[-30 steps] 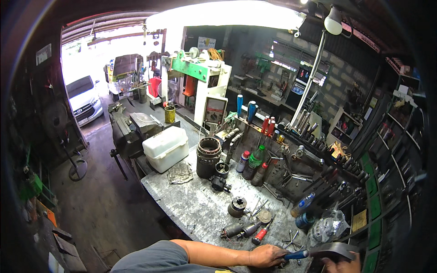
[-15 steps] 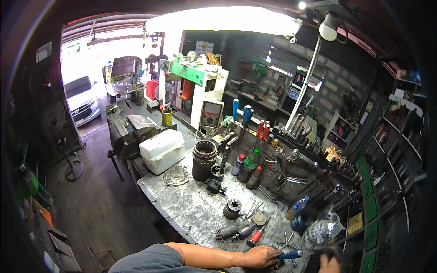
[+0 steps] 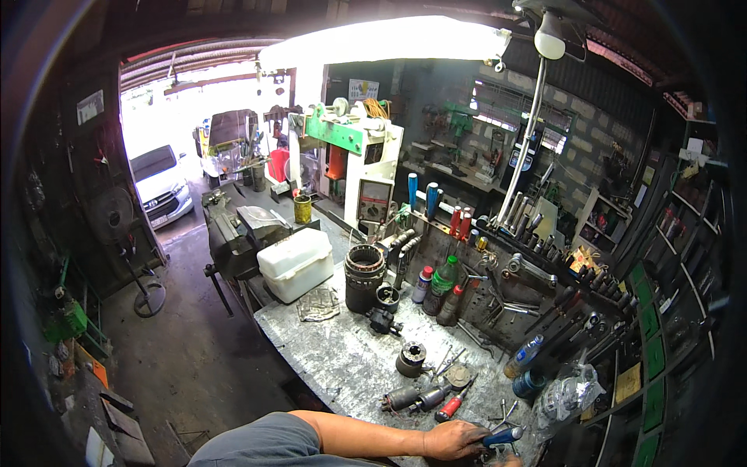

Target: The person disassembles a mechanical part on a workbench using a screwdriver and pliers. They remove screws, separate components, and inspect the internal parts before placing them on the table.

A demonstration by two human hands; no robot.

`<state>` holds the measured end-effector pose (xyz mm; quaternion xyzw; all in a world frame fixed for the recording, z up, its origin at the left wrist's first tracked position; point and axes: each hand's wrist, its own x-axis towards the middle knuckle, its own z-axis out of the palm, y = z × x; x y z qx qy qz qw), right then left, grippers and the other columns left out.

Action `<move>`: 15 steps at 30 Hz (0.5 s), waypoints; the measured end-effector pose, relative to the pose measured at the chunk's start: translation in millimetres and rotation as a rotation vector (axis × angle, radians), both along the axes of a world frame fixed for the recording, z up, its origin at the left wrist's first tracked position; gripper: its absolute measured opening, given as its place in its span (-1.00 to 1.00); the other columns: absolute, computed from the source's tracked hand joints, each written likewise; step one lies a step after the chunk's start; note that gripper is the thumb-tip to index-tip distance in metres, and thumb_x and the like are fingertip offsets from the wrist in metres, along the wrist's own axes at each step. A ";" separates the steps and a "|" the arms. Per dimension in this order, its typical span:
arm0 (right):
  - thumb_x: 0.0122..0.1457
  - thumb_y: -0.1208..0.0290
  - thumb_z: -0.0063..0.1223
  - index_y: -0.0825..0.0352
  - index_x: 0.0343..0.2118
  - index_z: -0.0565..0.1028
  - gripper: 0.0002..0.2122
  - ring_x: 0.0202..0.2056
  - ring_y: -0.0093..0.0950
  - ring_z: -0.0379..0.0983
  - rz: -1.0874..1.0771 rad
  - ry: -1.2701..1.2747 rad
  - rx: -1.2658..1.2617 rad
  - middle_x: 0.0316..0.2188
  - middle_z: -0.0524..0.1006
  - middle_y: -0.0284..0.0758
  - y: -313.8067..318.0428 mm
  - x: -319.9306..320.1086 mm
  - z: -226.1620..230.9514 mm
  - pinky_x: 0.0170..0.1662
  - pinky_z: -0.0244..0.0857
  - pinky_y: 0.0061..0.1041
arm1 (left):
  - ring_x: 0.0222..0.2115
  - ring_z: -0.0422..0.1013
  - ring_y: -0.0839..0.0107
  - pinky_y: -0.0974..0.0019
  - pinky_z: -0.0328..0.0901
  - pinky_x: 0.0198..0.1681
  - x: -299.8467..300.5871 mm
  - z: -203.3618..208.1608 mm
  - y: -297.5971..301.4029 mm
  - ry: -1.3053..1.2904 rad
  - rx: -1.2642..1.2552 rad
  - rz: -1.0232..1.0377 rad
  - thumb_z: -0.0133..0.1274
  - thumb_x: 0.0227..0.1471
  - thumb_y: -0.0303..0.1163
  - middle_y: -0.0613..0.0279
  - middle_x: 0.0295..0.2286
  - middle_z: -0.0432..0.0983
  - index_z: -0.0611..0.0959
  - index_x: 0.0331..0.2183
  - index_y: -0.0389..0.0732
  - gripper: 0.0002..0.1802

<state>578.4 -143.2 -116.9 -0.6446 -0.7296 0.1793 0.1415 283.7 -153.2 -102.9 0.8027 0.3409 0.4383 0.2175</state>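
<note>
My left hand (image 3: 454, 441) is at the bottom of the view, over the near part of the metal-topped bench (image 3: 311, 350). Its fingers are closed at the end of a blue-handled tool (image 3: 503, 437), which looks like a screwdriver; its far end is hidden. Only a sliver of my right hand (image 3: 510, 461) shows at the lower edge, just below the blue handle, its fingers out of sight. Beyond my left hand lie a red-handled screwdriver (image 3: 449, 410), two dark cylindrical parts (image 3: 401, 399) and a round metal disc (image 3: 459, 377). A dark ring-shaped part (image 3: 411, 359) stands behind them.
A large dark cylindrical housing (image 3: 364, 284) and a white plastic box (image 3: 296, 265) stand farther back. Bottles (image 3: 443, 280) line the tool rack. At right are a clear plastic bag (image 3: 572, 393) and a blue jar (image 3: 527, 384). A vise (image 3: 233, 222) sits at the bench's far-left end.
My right hand has moved left and down, mostly out of view, from near the plastic bag toward the blue handle. The view has shifted slightly; my left hand stays by the blue-handled tool.
</note>
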 end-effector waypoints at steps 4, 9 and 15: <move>0.48 0.23 0.08 0.49 0.21 0.56 -0.57 0.10 -0.08 0.60 -0.115 0.603 0.086 0.11 0.66 0.03 7.2 -42.2 163.8 0.20 0.41 -0.23 | -0.14 0.61 -0.17 -0.05 0.50 0.01 1.0 -0.3 -3.3 -0.056 0.042 0.020 0.19 0.29 -0.25 -0.17 -0.16 0.66 0.58 0.12 -0.39 -0.50; 0.49 0.35 0.10 0.49 -0.04 0.60 -0.75 -0.14 -0.38 0.56 0.459 0.804 0.210 -0.18 0.66 -0.19 -13.2 -124.1 187.6 0.00 0.44 -0.37 | -0.09 0.60 -0.11 -0.04 0.49 0.02 0.6 -3.7 -1.0 -0.066 -0.083 -0.035 0.24 0.22 -0.24 -0.10 -0.13 0.64 0.64 0.08 -0.30 -0.53; 0.48 0.44 0.11 0.35 -0.28 0.54 -0.85 -0.44 -0.54 0.40 0.182 1.004 0.330 -0.39 0.53 -0.36 -19.4 -147.9 135.2 -0.35 0.31 -0.50 | -0.37 0.57 -0.08 -0.07 0.47 -0.26 3.4 -8.7 3.3 -0.023 0.139 0.055 0.27 0.17 -0.23 0.01 -0.40 0.62 0.72 -0.24 -0.23 -0.74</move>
